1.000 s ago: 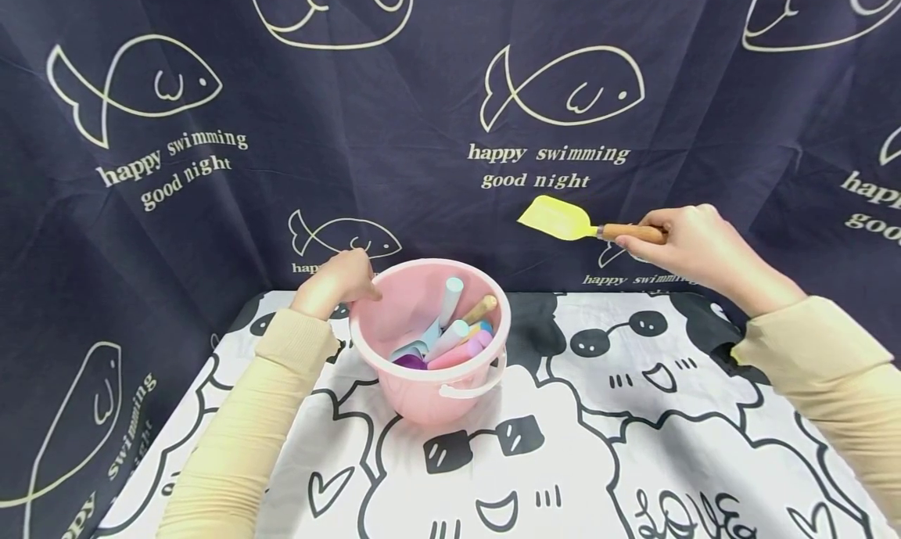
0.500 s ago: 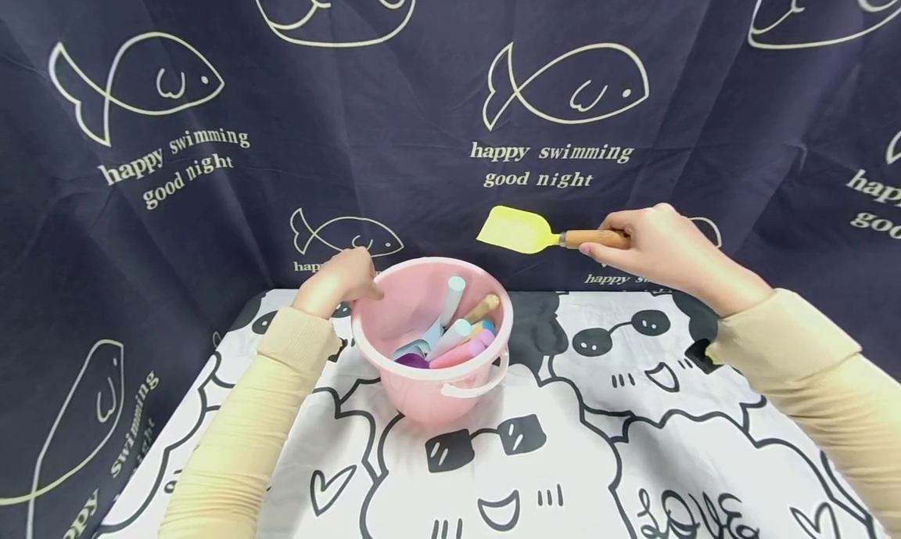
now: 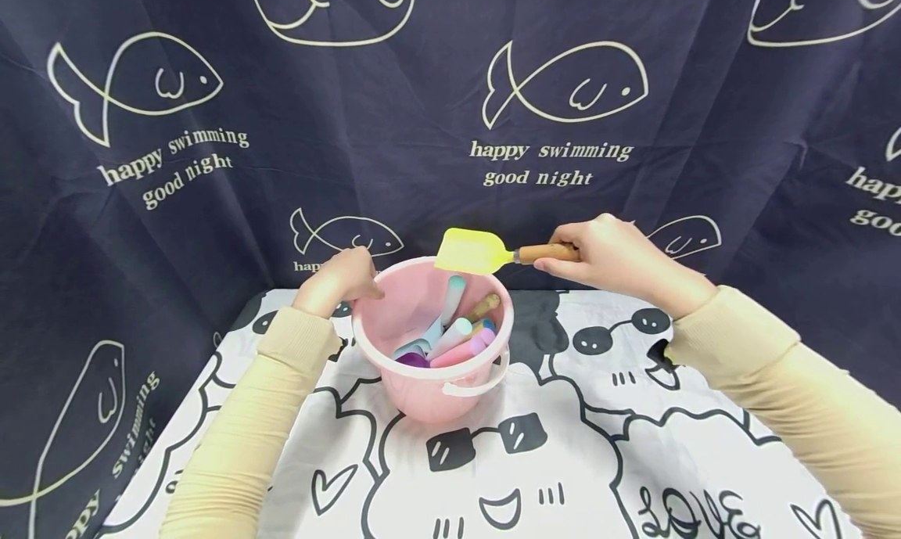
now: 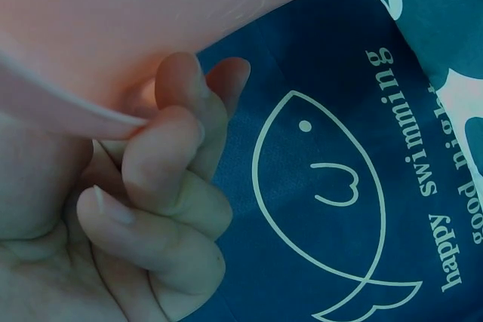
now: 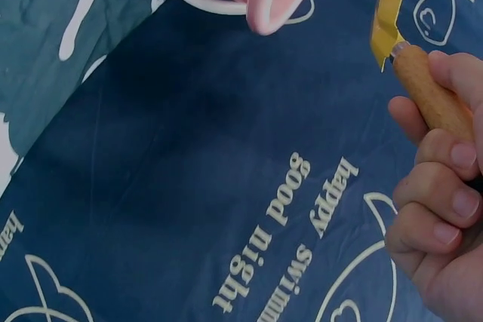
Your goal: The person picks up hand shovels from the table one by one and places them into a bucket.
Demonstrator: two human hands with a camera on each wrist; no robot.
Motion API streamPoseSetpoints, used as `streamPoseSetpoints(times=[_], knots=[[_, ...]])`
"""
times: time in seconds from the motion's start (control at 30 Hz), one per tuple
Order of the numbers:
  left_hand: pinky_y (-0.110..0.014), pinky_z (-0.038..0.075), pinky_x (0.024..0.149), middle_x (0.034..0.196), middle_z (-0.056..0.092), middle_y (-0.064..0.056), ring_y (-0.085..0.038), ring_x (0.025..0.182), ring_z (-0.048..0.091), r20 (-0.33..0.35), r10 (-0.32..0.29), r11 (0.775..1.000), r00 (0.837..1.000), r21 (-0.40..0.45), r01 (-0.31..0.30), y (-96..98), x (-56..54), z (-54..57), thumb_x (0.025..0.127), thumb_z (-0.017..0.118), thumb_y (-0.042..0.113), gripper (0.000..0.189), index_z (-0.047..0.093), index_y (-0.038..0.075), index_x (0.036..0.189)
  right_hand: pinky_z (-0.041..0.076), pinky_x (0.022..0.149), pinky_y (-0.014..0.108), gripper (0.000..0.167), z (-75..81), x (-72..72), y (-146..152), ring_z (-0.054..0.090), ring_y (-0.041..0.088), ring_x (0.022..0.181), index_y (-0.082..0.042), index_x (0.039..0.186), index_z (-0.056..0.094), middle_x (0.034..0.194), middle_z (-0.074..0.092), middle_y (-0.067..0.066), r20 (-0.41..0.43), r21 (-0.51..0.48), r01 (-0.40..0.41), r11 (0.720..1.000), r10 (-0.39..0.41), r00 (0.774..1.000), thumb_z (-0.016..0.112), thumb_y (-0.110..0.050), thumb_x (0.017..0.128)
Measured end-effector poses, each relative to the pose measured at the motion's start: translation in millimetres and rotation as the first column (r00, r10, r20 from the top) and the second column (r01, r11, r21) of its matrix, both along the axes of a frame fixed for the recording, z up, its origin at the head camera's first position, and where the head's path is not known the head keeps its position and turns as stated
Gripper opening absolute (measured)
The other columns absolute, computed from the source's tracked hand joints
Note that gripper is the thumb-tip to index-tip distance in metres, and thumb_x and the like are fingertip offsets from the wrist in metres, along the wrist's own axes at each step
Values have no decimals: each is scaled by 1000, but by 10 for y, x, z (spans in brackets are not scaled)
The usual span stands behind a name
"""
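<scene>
A pink bucket (image 3: 429, 398) with a white handle (image 3: 479, 386) stands on the table, tilted a little toward me. My left hand (image 3: 341, 281) grips its left rim; in the left wrist view the fingers (image 4: 162, 156) curl at the bucket's edge. My right hand (image 3: 612, 257) holds a small yellow shovel (image 3: 472, 251) by its wooden handle (image 3: 545, 253). The shovel's blade hangs over the bucket's far rim, level and in the air. The right wrist view has the fingers (image 5: 430, 194) curled, with the wooden handle (image 5: 430, 88) between thumb and forefinger.
Inside the bucket lie several toys with light blue, pink and wooden handles, among them a light blue handle (image 3: 454, 295) and a purple piece (image 3: 413, 360). A white cloth with black cartoon drawings (image 3: 556, 461) covers the table. Behind it hangs a dark blue curtain (image 3: 422, 132).
My right hand has carried the yellow shovel left and downward, from the right of the bucket to above its far rim. The left hand stays on the rim.
</scene>
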State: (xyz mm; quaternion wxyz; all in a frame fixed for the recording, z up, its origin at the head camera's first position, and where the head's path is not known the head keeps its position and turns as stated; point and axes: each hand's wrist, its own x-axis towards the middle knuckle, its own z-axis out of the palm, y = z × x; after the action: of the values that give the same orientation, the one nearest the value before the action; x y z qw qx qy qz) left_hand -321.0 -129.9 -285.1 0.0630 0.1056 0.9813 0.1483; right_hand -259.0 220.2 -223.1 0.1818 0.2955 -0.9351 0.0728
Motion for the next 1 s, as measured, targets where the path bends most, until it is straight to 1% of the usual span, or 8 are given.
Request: streamPoseSetpoints(times=[0.17,0.33,0.5,0.57,0.67,0.77,0.87,1.0], knots=[[-24,48,48,58,61,-3,-11,46,57,-3,4,1000,1000,-2,-4,-9,-10,-11,72,72,21,17,69,5,70,35,44,25,29,-73,-15,-153,42,8,46,-16,68,57,52,42,-7,28,12,-41,999,41,999,70,-37,82],[-24,47,49,57,60,-3,-12,47,57,-2,10,1000,1000,-9,-10,-12,-13,-17,72,72,21,17,66,7,66,32,44,25,29,-174,-48,-305,40,8,46,-16,67,58,52,40,-8,37,40,-98,994,97,995,71,-38,81],[-25,45,50,55,58,-1,-14,50,57,-10,4,1000,1000,-13,-4,-9,-15,-15,72,72,22,19,63,8,62,33,44,25,25,-258,-47,-447,40,7,46,-17,69,61,51,41,-10,79,59,-128,990,124,989,72,-37,79],[-25,44,50,54,57,0,-14,51,56,-16,0,1000,1000,-18,0,-7,-20,-16,71,72,22,18,63,9,61,33,44,25,25,-294,-49,-496,40,7,46,-17,69,61,50,41,-10,88,66,-140,988,134,987,73,-37,79],[-26,42,50,53,56,0,-16,53,55,-26,-4,1000,1000,-25,3,-8,-23,-13,70,71,21,17,65,8,62,32,45,25,28,-345,-53,-567,41,8,46,-17,69,60,50,41,-10,93,85,-146,986,138,986,73,-41,78],[-27,42,51,55,57,-1,-18,55,56,-32,-5,1000,999,-27,4,-10,-17,-5,70,71,21,15,66,7,64,34,46,26,27,-395,-61,-634,42,9,47,-18,74,64,52,44,-11,106,112,-148,983,137,985,72,-42,79],[-28,43,54,60,59,-2,-20,60,57,-28,-1,1000,1000,-23,1,-9,-10,1,71,72,21,16,68,5,71,36,47,26,26,-434,-63,-693,44,9,48,-18,77,65,53,47,-11,131,129,-148,981,131,983,72,-43,79],[-29,45,57,64,62,-4,-21,63,59,-18,9,1000,1000,-19,-10,-7,-12,2,72,73,21,19,71,4,79,39,48,27,24,-476,-59,-762,46,9,49,-18,81,65,54,50,-10,159,132,-164,978,142,977,71,-42,79]])
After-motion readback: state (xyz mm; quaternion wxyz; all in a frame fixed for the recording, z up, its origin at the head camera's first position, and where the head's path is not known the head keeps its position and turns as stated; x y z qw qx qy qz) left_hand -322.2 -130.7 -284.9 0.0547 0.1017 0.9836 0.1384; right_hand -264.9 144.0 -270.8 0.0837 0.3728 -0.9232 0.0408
